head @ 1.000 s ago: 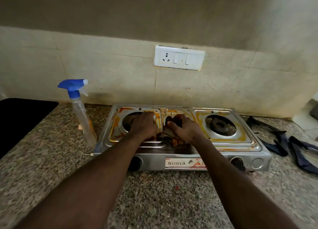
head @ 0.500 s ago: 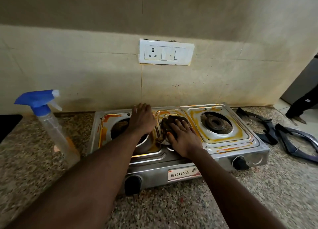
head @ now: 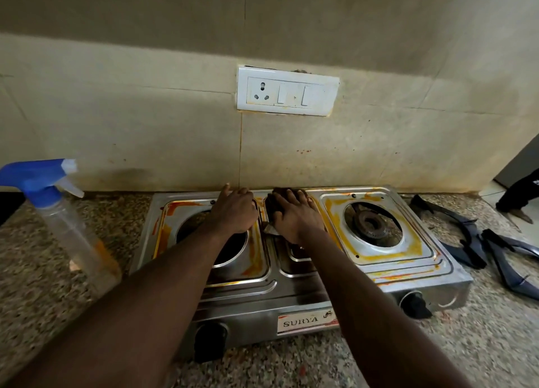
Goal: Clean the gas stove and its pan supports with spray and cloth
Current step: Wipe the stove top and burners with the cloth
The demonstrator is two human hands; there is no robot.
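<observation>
— Where is the gas stove (head: pixel 253 317)?

— In the lower middle of the frame, on the speckled desk (head: pixel 43 285), with its back edge close to the tiled wall (head: pixel 145 125). It is of steel, with orange stains (head: pixel 376 255) around both burner openings. On the front a label (head: pixel 303 320) reads SURYA, between two black knobs (head: pixel 211 333).

— And the hands?

— Both are at the back of the stove, near the middle of the frame. The right hand (head: pixel 294 215) lies flat on a dark brown cloth (head: pixel 272 204) and presses it on the centre strip between the burners. Its fingers (head: pixel 300 196) are straight and a little spread. A pale corner of the cloth shows beside the heel of this hand. The left hand (head: pixel 233 210) rests on the steel just beside it, at the back rim of the left opening. Its fingers lie close together and bend a little, with the thumb out to the left; their tips I cannot see.

— The spray?

— The spray bottle (head: pixel 73 236), clear with a blue trigger head, stands on the desk at the left of the frame, apart from the stove.

— The pan supports?

— The dark pan supports (head: pixel 474 250) lie close together on the desk at the right of the frame, beside the stove. The right burner (head: pixel 372 223) is uncovered. A white socket plate (head: pixel 287 91) sits on the wall in the upper middle.
</observation>
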